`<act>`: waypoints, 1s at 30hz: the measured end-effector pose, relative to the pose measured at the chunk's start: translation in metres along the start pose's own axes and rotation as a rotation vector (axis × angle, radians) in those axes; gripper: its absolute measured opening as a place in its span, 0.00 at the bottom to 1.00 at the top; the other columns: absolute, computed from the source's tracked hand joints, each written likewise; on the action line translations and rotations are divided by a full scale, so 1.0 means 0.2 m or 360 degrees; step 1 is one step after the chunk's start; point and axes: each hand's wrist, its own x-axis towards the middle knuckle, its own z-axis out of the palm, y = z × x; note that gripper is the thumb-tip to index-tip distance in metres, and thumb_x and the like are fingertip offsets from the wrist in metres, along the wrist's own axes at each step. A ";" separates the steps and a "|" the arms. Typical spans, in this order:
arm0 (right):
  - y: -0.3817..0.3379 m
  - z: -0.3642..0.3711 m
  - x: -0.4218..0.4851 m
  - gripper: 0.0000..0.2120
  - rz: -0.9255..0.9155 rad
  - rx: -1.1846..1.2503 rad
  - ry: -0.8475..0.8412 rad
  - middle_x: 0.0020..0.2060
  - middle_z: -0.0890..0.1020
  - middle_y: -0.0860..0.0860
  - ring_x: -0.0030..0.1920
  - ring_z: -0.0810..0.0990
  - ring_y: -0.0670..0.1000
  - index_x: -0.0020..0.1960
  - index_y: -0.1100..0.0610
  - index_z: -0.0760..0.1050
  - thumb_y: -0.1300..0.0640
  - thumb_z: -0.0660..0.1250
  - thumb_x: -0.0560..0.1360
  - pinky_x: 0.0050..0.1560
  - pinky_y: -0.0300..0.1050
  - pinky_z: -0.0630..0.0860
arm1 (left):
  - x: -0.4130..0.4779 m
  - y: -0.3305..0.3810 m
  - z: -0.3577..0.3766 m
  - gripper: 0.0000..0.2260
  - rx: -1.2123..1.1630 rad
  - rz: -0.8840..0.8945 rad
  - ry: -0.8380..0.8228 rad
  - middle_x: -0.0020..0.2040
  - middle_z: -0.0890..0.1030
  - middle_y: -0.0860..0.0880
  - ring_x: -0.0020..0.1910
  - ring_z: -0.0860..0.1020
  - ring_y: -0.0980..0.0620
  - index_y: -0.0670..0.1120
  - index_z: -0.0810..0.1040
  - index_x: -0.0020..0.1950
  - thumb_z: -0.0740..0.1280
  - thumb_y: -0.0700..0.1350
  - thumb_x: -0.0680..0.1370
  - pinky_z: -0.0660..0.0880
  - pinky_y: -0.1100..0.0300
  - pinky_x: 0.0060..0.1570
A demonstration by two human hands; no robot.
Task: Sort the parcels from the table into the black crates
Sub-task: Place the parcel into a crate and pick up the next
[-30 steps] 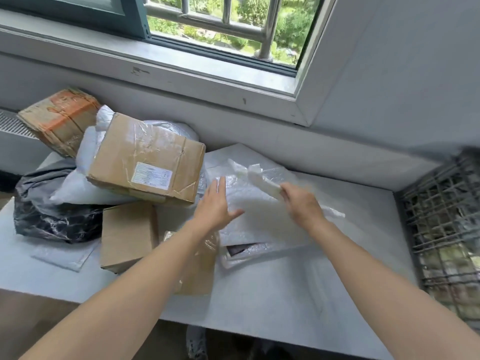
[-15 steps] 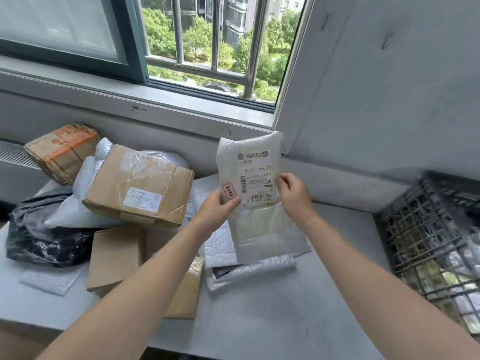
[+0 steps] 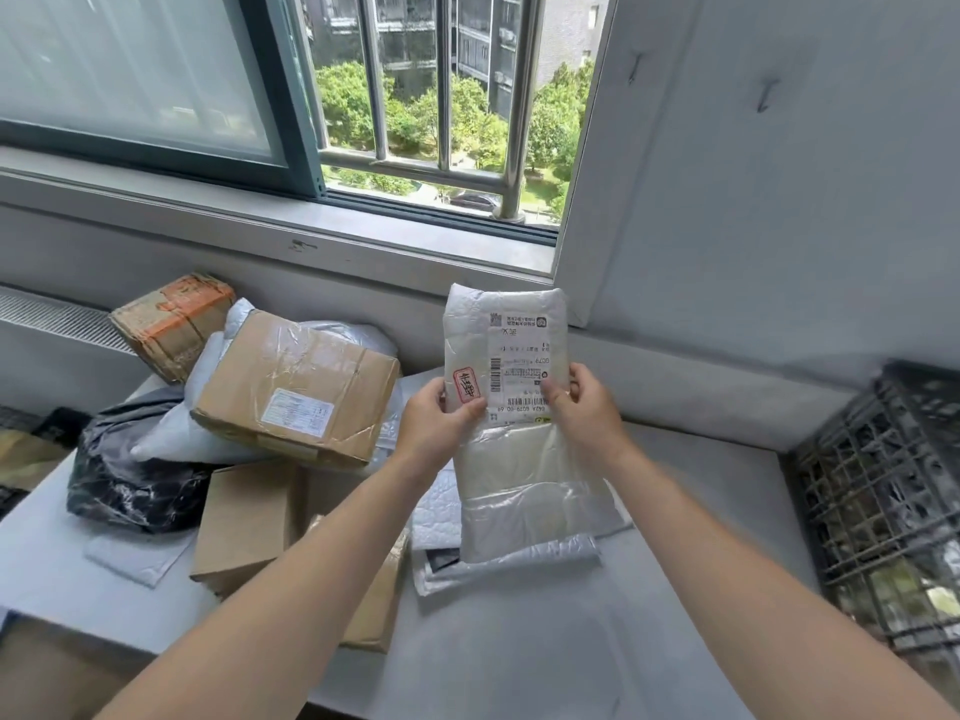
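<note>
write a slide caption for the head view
Left hand and right hand hold a white labelled mailer upright over the table, black crate at right.

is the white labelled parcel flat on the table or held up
Held upright: left hand and right hand pinch the white parcel by its sides.

white mailer (image 3: 511,433) with red stamp (image 3: 467,385), brown taped box (image 3: 296,387), black lattice crate (image 3: 883,491), orange-striped carton (image 3: 171,322)
</note>
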 end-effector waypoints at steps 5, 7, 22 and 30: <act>-0.01 -0.04 0.02 0.05 0.0045 -0.0149 0.0009 0.49 0.84 0.48 0.44 0.84 0.43 0.53 0.49 0.73 0.55 0.68 0.79 0.37 0.30 0.75 | 0.00 0.01 0.02 0.09 0.0037 0.0022 -0.0045 0.51 0.84 0.51 0.49 0.82 0.55 0.48 0.78 0.55 0.72 0.39 0.77 0.79 0.63 0.45; -0.03 -0.04 0.04 0.16 0.0087 -0.0531 0.0086 0.53 0.81 0.50 0.47 0.81 0.47 0.61 0.53 0.71 0.53 0.70 0.77 0.42 0.37 0.75 | 0.02 0.03 0.01 0.07 0.0220 0.0060 -0.0031 0.48 0.83 0.52 0.48 0.80 0.55 0.48 0.77 0.54 0.70 0.39 0.78 0.76 0.65 0.45; -0.21 -0.03 0.07 0.08 -0.0530 -0.1562 -0.0072 0.44 0.80 0.48 0.44 0.78 0.54 0.56 0.48 0.73 0.47 0.64 0.79 0.37 0.46 0.65 | 0.20 0.38 0.01 0.10 0.1891 0.1506 0.0016 0.62 0.79 0.45 0.68 0.70 0.42 0.46 0.81 0.58 0.69 0.41 0.77 0.65 0.43 0.68; -0.10 -0.07 0.03 0.06 -0.0212 -0.0472 0.0070 0.45 0.79 0.40 0.43 0.77 0.37 0.56 0.50 0.71 0.56 0.65 0.80 0.36 0.26 0.69 | 0.12 0.11 -0.08 0.41 0.0735 0.0381 0.0256 0.77 0.60 0.41 0.75 0.62 0.42 0.44 0.53 0.80 0.74 0.50 0.75 0.64 0.42 0.72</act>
